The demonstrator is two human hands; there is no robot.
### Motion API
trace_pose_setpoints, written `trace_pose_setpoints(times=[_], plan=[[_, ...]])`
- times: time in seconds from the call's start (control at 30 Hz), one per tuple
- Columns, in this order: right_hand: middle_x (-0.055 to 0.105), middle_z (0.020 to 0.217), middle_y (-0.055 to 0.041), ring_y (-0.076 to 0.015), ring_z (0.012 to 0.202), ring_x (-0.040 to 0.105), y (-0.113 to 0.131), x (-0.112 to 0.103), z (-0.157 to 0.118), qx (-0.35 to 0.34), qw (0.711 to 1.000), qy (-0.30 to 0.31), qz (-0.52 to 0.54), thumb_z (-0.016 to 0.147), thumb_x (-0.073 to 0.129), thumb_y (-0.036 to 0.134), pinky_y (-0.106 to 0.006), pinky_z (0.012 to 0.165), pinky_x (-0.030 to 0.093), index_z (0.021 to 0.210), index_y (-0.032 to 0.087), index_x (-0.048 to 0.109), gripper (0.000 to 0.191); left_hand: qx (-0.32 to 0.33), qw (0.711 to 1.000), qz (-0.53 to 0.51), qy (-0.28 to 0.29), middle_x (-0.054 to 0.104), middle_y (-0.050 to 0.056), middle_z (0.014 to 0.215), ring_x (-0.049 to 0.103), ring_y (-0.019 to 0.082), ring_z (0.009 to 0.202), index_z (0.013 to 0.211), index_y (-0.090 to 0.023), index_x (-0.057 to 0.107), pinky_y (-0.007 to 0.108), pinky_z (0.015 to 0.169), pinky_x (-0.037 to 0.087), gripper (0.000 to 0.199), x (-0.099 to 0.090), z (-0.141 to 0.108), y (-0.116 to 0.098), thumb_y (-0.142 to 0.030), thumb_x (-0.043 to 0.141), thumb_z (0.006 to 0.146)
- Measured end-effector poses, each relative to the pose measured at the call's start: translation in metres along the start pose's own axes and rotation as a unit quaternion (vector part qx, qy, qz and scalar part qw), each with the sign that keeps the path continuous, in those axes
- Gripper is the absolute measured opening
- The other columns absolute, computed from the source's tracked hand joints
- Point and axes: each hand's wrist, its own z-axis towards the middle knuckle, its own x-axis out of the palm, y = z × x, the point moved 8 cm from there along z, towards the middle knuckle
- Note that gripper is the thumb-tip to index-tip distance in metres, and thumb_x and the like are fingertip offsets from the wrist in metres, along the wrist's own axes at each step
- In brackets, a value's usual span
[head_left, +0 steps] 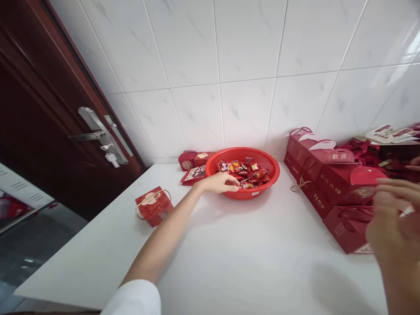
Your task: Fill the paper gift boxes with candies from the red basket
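My left hand (223, 183) reaches over the near rim of a red plastic basket (243, 194), its fingers bent and slightly apart. The fingertips touch the red wrapped candies (254, 173) inside, and nothing is plainly held. At the right edge, blurred, my right hand (393, 214) is raised beside the stacked red gift boxes (331, 183), with fingers stretched out and apart; no object shows in it. A small red box with a cord handle (152, 203) lies left of my left forearm.
Behind the basket's left side are a red packet (193, 175) and small red boxes (201, 158) by the tiled wall. Red bags and cards (390, 133) lie at the far right, where part of another hand (415, 164) shows. A dark door (49, 87) stands left.
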Motion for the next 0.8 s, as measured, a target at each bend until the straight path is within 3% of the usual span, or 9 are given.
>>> trace_pose_setpoints(times=[0.03, 0.13, 0.2, 0.3, 0.4, 0.5, 0.63, 0.73, 0.8], plan=[[0.069, 0.082, -0.0085, -0.0244, 0.072, 0.067, 0.023, 0.009, -0.007, -0.043, 0.998, 0.035, 0.04, 0.088, 0.062, 0.021, -0.038, 0.065, 0.05, 0.084, 0.023, 0.066, 0.006, 0.001, 1.0, -0.011, 0.012, 0.072, 0.007, 0.122, 0.067, 0.022, 0.109, 0.119, -0.018, 0.071, 0.027, 0.092, 0.049, 0.04, -0.007, 0.0, 0.0, -0.04, 0.061, 0.087], [0.071, 0.094, -0.0088, -0.0207, 0.078, 0.07, 0.072, 0.034, -0.035, -0.145, 0.969, 0.145, 0.138, 0.084, 0.066, 0.006, -0.033, 0.069, 0.054, 0.098, 0.02, 0.067, 0.02, 0.001, 1.0, 0.001, -0.026, 0.071, 0.007, 0.124, 0.066, 0.021, 0.109, 0.116, -0.019, 0.071, 0.025, 0.092, 0.049, 0.037, -0.046, -0.008, 0.003, -0.04, 0.059, 0.088], [0.071, 0.096, -0.0087, -0.0189, 0.079, 0.07, 0.083, 0.045, -0.051, -0.158, 0.954, 0.189, 0.171, 0.086, 0.063, 0.004, -0.031, 0.071, 0.055, 0.101, 0.019, 0.066, 0.021, -0.034, 0.996, 0.07, -0.053, 0.073, 0.005, 0.117, 0.066, 0.021, 0.108, 0.103, -0.02, 0.074, 0.024, 0.09, 0.048, 0.029, -0.075, -0.022, 0.016, -0.037, 0.06, 0.084], [0.071, 0.095, -0.0079, -0.0171, 0.078, 0.07, 0.08, 0.053, -0.062, -0.139, 0.949, 0.217, 0.182, 0.088, 0.062, 0.005, -0.029, 0.073, 0.055, 0.099, 0.018, 0.065, 0.018, -0.16, 0.975, 0.143, -0.054, 0.076, 0.005, 0.092, 0.068, 0.021, 0.088, 0.083, -0.018, 0.072, 0.025, 0.075, 0.05, 0.02, -0.102, -0.045, 0.061, -0.034, 0.062, 0.077], [0.071, 0.094, -0.0069, -0.0169, 0.08, 0.07, 0.075, 0.055, -0.064, -0.121, 0.95, 0.223, 0.18, 0.088, 0.062, 0.006, -0.028, 0.075, 0.055, 0.098, 0.019, 0.065, 0.016, -0.359, 0.926, 0.109, -0.052, 0.073, 0.007, 0.075, 0.069, 0.023, 0.077, 0.07, -0.017, 0.065, 0.026, 0.064, 0.051, 0.017, -0.105, -0.069, 0.123, -0.034, 0.067, 0.069], [0.07, 0.094, -0.0064, -0.0167, 0.08, 0.07, 0.074, 0.059, -0.066, -0.106, 0.949, 0.236, 0.182, 0.089, 0.061, 0.008, -0.027, 0.075, 0.055, 0.097, 0.02, 0.065, 0.015, -0.441, 0.887, 0.068, -0.118, 0.072, 0.011, 0.075, 0.07, 0.026, 0.074, 0.074, -0.018, 0.063, 0.029, 0.059, 0.053, 0.032, -0.099, -0.077, 0.16, -0.048, 0.07, 0.068], [0.069, 0.094, -0.007, -0.0166, 0.081, 0.07, 0.074, 0.067, -0.074, -0.091, 0.941, 0.259, 0.198, 0.091, 0.057, 0.009, -0.026, 0.074, 0.054, 0.096, 0.02, 0.062, 0.013, -0.532, 0.822, 0.0, -0.205, 0.071, 0.016, 0.072, 0.071, 0.032, 0.071, 0.068, -0.017, 0.06, 0.033, 0.054, 0.054, 0.045, -0.089, -0.083, 0.19, -0.056, 0.08, 0.06], [0.068, 0.093, -0.007, -0.0159, 0.08, 0.068, 0.073, 0.072, -0.079, -0.087, 0.937, 0.273, 0.199, 0.093, 0.056, 0.009, -0.025, 0.072, 0.053, 0.097, 0.02, 0.06, 0.013, -0.55, 0.791, -0.041, -0.264, 0.072, 0.017, 0.077, 0.072, 0.035, 0.071, 0.07, -0.016, 0.061, 0.035, 0.051, 0.055, 0.037, -0.085, -0.082, 0.2, -0.04, 0.086, 0.057], [0.067, 0.093, -0.0068, -0.0156, 0.079, 0.068, 0.073, 0.074, -0.081, -0.085, 0.935, 0.281, 0.2, 0.093, 0.055, 0.009, -0.025, 0.071, 0.053, 0.097, 0.021, 0.06, 0.013, -0.542, 0.788, -0.052, -0.288, 0.073, 0.016, 0.08, 0.072, 0.034, 0.071, 0.071, -0.016, 0.062, 0.035, 0.051, 0.055, 0.029, -0.084, -0.08, 0.201, -0.028, 0.085, 0.058]])
